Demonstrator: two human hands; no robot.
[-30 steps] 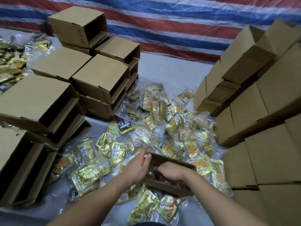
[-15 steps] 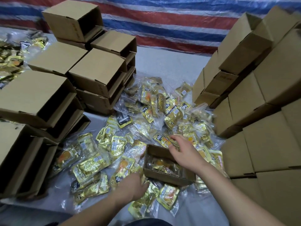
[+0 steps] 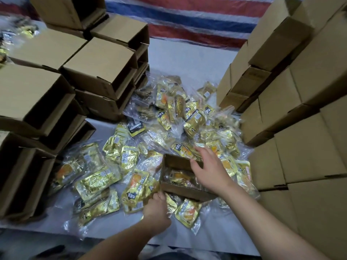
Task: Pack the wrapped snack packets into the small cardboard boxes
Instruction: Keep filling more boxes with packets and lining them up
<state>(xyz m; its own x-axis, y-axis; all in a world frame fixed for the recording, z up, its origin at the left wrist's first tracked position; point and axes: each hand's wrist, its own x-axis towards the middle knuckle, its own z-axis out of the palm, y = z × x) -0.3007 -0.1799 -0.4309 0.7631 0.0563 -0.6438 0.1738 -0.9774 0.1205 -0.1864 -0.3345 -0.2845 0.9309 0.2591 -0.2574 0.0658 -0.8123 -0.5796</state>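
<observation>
A small open cardboard box (image 3: 185,190) lies among a heap of gold wrapped snack packets (image 3: 191,121), and a few packets lie inside it. My right hand (image 3: 209,170) is spread over the box's far right rim; the thumb is at the rim and the fingers reach onto the packets beyond it. My left hand (image 3: 156,208) is at the box's near left corner, its fingers curled on a gold packet with an orange picture (image 3: 136,186). More packets lie loose to the left and in front of the box.
Stacks of empty open-sided boxes (image 3: 101,68) stand on the left. A wall of closed boxes (image 3: 300,128) rises close on the right. The white table top (image 3: 187,61) runs back to a striped tarp (image 3: 187,19).
Both hands came out of the box. The right hand went to its far rim and the packets beyond. The left hand dropped to the packets at the near left corner.
</observation>
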